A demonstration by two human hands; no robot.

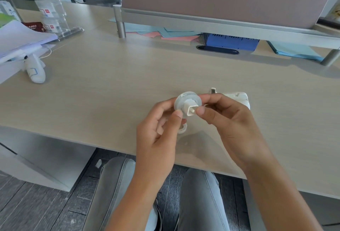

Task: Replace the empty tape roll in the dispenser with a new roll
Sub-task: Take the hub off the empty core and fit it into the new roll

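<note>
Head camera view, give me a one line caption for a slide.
Both hands, left and right, hold a tape roll and its white core above the desk, the dispenser behind.

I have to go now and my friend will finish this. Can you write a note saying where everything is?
Left hand pinches the rim of the clear tape roll, held above the desk.
Right hand pinches the white hub seated in the roll's centre.
The white dispenser lies on the desk behind the right hand; a small ring lies under the left hand.
Left: put the roll and hub into the dispenser.
</note>
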